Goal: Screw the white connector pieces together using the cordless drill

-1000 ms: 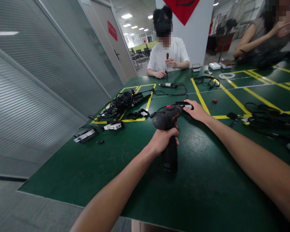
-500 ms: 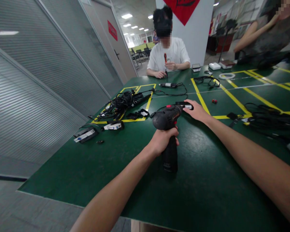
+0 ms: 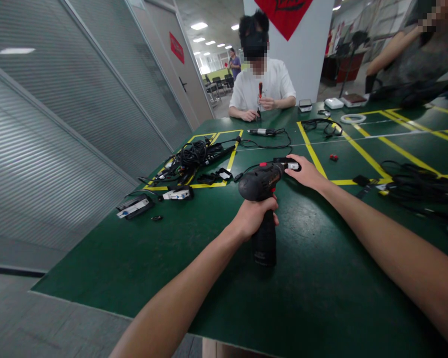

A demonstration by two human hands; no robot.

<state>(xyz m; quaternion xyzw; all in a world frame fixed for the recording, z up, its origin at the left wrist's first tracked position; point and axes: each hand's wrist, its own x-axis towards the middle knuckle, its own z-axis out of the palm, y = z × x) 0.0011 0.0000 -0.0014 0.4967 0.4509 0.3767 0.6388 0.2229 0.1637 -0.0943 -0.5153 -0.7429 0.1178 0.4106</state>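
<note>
Left hand (image 3: 257, 216) wrapped round the handle of the cordless drill (image 3: 259, 183), forearm in from lower left, nose pointing away. Right arm stretched out, right hand (image 3: 305, 171) fingers curled on a small black-and-white part (image 3: 292, 165) at the drill's nose; tip contact hidden. Green table (image 3: 321, 278): cable tangle (image 3: 194, 155) far left, corded tool (image 3: 261, 132) beyond the drill, red piece (image 3: 333, 157) right.

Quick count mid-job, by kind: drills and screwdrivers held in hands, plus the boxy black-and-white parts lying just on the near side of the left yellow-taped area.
Black pistol-grip power drill with red trigger, in the left hand: 1
Red-handled slim screwdriver, with the person opposite: 1
Boxy black-and-white parts: 2
Total: 4
</note>
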